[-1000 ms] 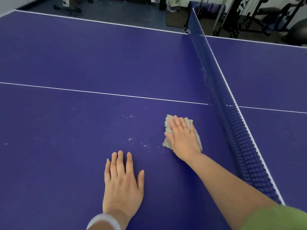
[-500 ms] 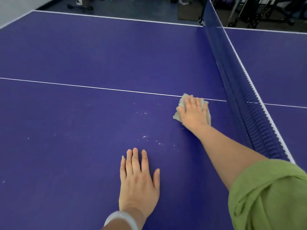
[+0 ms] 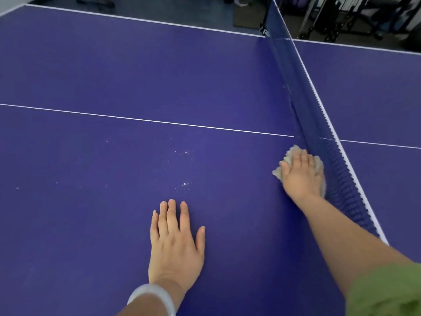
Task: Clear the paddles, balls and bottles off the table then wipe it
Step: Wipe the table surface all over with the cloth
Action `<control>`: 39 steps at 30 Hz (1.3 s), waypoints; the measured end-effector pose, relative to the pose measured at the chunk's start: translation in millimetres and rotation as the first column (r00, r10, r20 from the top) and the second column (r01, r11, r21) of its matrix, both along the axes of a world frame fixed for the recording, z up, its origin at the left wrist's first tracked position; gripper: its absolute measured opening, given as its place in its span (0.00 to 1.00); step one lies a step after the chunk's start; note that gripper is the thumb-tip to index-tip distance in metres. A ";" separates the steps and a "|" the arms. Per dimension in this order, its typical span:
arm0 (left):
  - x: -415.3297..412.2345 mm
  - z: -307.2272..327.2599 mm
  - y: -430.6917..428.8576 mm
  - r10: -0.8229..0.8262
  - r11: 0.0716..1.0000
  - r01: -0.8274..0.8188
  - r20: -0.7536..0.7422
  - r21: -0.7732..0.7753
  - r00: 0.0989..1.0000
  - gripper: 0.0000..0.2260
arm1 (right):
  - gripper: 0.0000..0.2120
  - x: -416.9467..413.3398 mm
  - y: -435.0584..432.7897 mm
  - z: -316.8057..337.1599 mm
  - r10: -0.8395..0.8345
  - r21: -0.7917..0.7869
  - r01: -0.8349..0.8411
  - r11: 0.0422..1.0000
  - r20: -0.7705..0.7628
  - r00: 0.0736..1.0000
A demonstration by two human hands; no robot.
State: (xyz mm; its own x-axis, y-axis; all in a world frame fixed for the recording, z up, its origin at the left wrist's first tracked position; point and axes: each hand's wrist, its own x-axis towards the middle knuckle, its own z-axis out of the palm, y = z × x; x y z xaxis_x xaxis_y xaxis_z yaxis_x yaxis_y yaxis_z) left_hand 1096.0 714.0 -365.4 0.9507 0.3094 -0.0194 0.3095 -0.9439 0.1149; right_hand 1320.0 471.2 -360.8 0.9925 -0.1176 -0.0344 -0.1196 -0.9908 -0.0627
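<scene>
Cloth: We saw a crumpled grey-beige cloth (image 3: 291,153) on the near half of the table, just beside the foot of the net and just short of the white centre line. Most of it was hidden under the right hand.
Right hand: The right hand (image 3: 301,177) lay palm down on the cloth, fingers straight and close together, pressing it onto the surface. We could not tell whether its outer edge touched the net.
Left hand: The left hand (image 3: 175,244) rested flat on the bare top, fingers straight and slightly spread, thumb out, holding nothing. It was well apart from the cloth and nearer to us.
Table: The table (image 3: 114,65) had a blue top with white edge lines.
Centre line: The centre line (image 3: 159,121) ran across to the net.
Specks: Small white specks (image 3: 185,184) dotted the surface between the left hand and the centre line.
Net: The net (image 3: 338,179) was dark blue mesh with a white top band.
Arms: We saw a pale bangle (image 3: 150,297) on the left wrist and a green sleeve (image 3: 387,290) on the right arm.
</scene>
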 end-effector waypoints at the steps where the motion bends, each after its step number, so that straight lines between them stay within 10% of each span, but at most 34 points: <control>1: -0.1 -0.3 0.5 -0.002 1.000 0.002 0.002 0.002 1.000 0.31 | 0.29 -8.2 18.9 -1.1 0.034 -0.039 -0.033 0.999 0.027 0.999; 9: 0.9 -2.9 -1.0 0.010 1.000 -0.010 0.034 -0.010 0.999 0.32 | 0.31 -96.1 70.5 -6.6 0.597 -0.023 -0.597 0.802 -0.011 0.802; 16: 1.6 -0.9 -1.8 0.010 1.000 -0.010 -0.008 0.004 1.000 0.32 | 0.31 -159.1 4.2 -4.8 -0.044 0.054 0.042 0.998 0.029 0.999; 30: -11.6 15.6 30.4 -0.140 0.920 0.178 0.132 -0.348 0.981 0.24 | 0.31 -196.7 104.4 -12.7 0.069 0.023 -0.069 0.997 0.003 0.998; 39: -48.0 6.3 147.5 0.016 0.999 -0.016 0.008 -0.042 1.000 0.31 | 0.30 -198.6 107.1 -11.0 0.044 -0.001 -0.044 0.999 -0.010 0.999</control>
